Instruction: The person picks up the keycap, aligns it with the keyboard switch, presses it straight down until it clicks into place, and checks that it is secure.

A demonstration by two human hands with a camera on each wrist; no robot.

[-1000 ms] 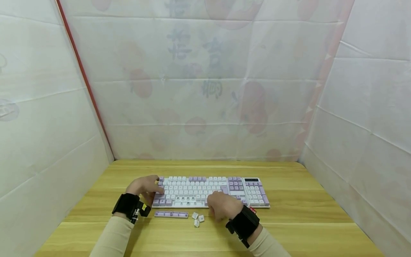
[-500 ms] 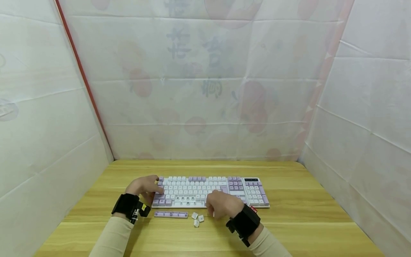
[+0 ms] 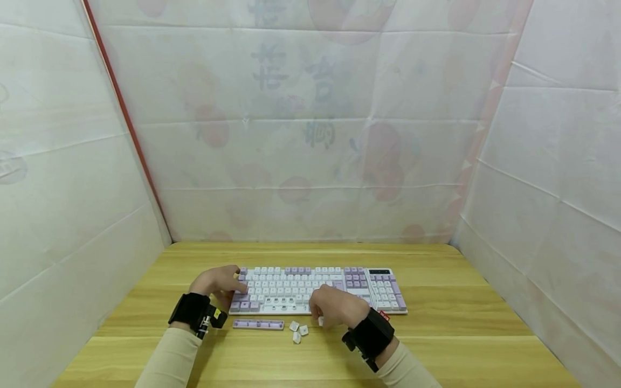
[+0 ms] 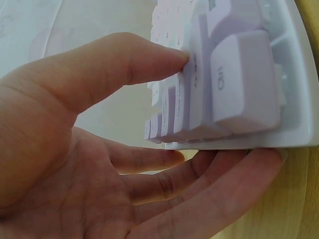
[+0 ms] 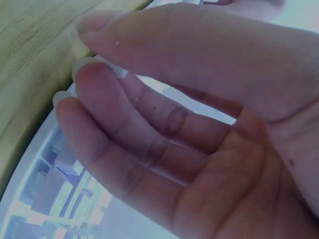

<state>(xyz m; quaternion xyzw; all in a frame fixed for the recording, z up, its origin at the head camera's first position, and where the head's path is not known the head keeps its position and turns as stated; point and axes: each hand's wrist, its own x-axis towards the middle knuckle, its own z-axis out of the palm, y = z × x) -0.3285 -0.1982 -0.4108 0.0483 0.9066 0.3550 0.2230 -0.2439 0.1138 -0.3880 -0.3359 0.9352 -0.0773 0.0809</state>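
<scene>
From the head view, my left hand (image 3: 219, 281) clamps the keyboard's (image 3: 317, 288) left end, likely to steady it, while my right hand (image 3: 336, 308) hovers curled at its near edge; three loose keycaps (image 3: 298, 330) and a purple key strip (image 3: 258, 324) lie between my wrists. The left wrist view shows thumb on the keys, fingers (image 4: 214, 174) under the frame. In the right wrist view, fingertips (image 5: 94, 79) pinch something white; what, I cannot tell.
</scene>
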